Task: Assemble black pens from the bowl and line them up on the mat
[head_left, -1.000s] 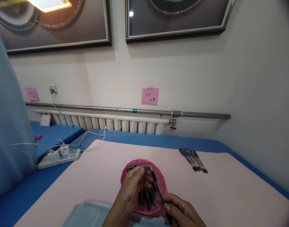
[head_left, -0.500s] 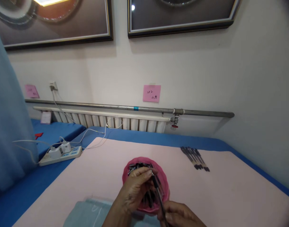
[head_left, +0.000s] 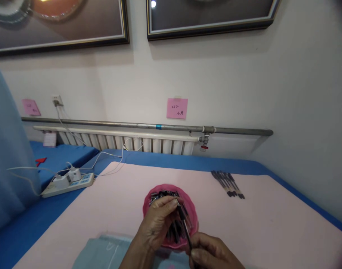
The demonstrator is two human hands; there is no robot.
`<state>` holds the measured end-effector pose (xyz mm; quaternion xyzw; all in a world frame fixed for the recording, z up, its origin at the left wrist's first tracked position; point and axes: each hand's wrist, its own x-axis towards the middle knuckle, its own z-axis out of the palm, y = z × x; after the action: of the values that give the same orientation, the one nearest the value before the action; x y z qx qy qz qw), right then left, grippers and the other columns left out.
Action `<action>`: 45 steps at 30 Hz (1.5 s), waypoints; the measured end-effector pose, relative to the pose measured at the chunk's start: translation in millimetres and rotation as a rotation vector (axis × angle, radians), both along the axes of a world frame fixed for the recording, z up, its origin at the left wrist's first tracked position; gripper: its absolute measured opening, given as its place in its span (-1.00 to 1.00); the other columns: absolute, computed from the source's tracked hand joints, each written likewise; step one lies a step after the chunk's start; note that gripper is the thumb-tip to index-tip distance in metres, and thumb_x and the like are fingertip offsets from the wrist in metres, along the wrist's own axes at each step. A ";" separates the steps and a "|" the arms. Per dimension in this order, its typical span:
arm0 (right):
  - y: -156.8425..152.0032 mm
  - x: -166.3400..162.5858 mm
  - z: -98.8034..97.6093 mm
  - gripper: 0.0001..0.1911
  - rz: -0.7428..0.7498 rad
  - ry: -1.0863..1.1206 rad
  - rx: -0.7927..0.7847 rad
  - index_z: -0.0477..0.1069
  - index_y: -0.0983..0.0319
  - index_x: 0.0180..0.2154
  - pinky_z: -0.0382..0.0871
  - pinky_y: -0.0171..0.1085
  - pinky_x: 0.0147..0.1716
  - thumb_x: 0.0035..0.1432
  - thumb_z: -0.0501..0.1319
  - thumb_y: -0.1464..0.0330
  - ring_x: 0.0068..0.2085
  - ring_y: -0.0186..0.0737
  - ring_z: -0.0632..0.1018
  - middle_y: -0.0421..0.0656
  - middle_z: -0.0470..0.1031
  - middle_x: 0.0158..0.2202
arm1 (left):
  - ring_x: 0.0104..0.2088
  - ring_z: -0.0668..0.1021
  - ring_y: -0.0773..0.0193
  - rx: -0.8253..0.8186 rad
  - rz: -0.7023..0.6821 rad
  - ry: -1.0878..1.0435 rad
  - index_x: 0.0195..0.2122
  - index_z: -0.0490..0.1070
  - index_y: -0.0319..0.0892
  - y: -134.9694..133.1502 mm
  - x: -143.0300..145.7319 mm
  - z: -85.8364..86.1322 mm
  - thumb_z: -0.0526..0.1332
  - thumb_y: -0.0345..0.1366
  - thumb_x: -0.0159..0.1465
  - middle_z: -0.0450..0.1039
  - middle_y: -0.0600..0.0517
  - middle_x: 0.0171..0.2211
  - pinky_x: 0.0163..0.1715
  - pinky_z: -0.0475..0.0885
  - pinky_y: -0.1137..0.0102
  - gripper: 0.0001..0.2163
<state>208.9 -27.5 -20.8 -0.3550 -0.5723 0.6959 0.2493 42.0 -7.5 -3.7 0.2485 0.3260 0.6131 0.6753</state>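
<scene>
Between my two hands a slim black pen [head_left: 185, 223] slants across the front of a pink basket [head_left: 193, 209]. My left hand [head_left: 162, 216] pinches its upper, tip end between thumb and fingers. Lower down, my right hand [head_left: 208, 251] grips the other end, near the bottom edge of the view. Inside the basket lie many dark pen parts [head_left: 173, 231], partly hidden under my left hand. Off to the right, several assembled-looking black pens [head_left: 227, 184] lie side by side in a slanted row.
Pink paper [head_left: 109, 209] covers the blue table [head_left: 229, 164]. A light-blue cloth [head_left: 103, 250] lies at the front. At the left sit a power strip [head_left: 67, 186] with plugs and cables, and a blue curtain [head_left: 11, 157]. A radiator [head_left: 117, 142] and pipe run along the wall behind.
The view has shifted slightly, so everything sits a little further left and up. My right hand has moved slightly up along the pen; my left hand keeps its pinch.
</scene>
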 end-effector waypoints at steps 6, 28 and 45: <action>-0.7 -2.1 -3.6 -0.65 -0.117 0.008 0.029 0.19 0.20 -0.51 -0.05 -0.40 -0.63 -0.11 0.32 0.17 -0.63 -0.48 0.16 -0.38 0.16 -0.65 | -0.54 0.47 0.41 -0.015 0.011 0.007 -0.49 0.56 -0.28 3.1 -0.8 -3.3 0.45 -0.28 -0.12 0.49 0.03 -0.56 -0.47 0.37 0.50 -0.79; -1.9 -5.4 -5.2 -0.67 -0.271 -0.111 0.193 0.31 0.20 -0.48 0.05 -0.36 -0.58 0.06 0.18 0.06 -0.59 -0.40 0.22 -0.32 0.23 -0.62 | -0.48 0.49 0.38 -0.041 0.023 -0.012 -0.40 0.55 -0.28 6.2 -0.2 -9.1 0.43 -0.28 -0.07 0.49 0.02 -0.47 -0.50 0.39 0.49 -0.77; -8.4 -13.3 -14.8 -0.59 -0.354 -0.185 0.264 0.33 0.18 -0.20 0.14 -0.36 -0.62 0.04 0.16 0.02 -0.63 -0.39 0.26 -0.32 0.29 -0.57 | -0.48 0.52 0.37 -0.108 0.131 -0.010 -0.40 0.53 -0.28 8.0 1.2 -9.4 0.46 -0.24 -0.13 0.52 0.00 -0.48 -0.50 0.42 0.50 -0.71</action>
<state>195.6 -35.9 -35.6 -0.4762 -0.6076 0.5251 0.3581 43.2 0.5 -13.1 0.1871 0.3708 0.6387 0.6478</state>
